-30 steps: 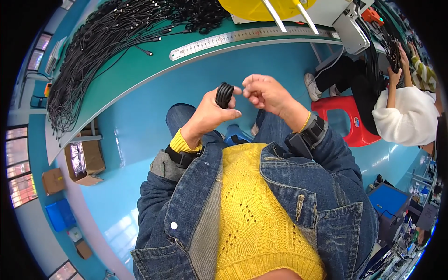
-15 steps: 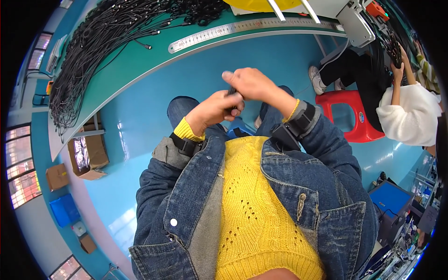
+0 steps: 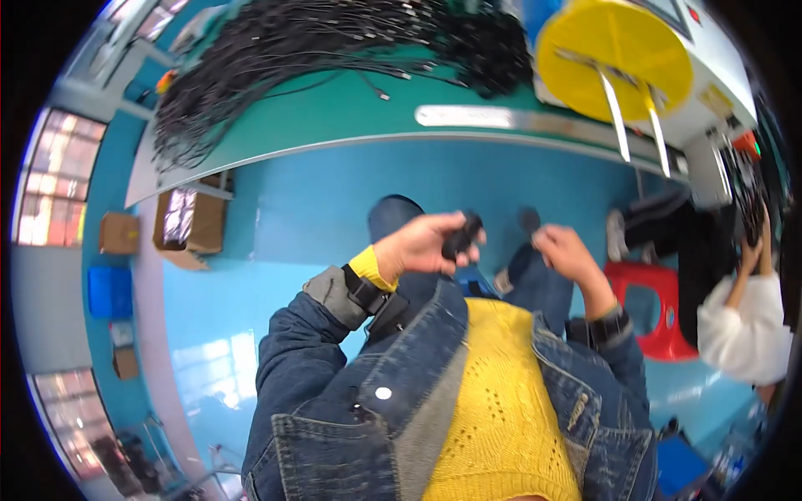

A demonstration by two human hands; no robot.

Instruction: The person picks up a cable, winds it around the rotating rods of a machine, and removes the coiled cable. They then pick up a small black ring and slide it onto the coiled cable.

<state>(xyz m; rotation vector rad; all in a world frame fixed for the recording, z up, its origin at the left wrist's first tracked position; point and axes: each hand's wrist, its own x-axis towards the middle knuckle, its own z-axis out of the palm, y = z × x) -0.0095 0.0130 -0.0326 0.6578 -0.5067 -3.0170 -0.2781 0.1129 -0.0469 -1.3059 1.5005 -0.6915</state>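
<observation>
**Snugly, a Black Bundle Sits in a Person's Left Hand**

Nearest the camera, a yellow sweater shows between the open fronts of a denim jacket. Beyond it, in front of the body, the left hand grasps the black bundle, its fingertips showing around the far side; the curl of the fingers probably serves to stop the bundle springing loose. The right hand hangs apart from it, fingers drawn together near a small dark shape. Blur hides whether those fingers pinch that shape or merely hover by it, so its grip cannot be told. Both hands are above the lap, over the jeans, likely because that leaves them free room short of the table.

Farther out, the green table carries a broad heap of black cables, laid roughly lengthwise, perhaps so that single strands pull free easily. A metal ruler lies along the near edge, where it seems handy for checking lengths. To its right stands a yellow disc with pale bars in front of it.

Off to the right, beside a red stool, a co-worker in a white top has raised hands close to dark strands. At far left, a cardboard box sits open beneath the table's end.
</observation>
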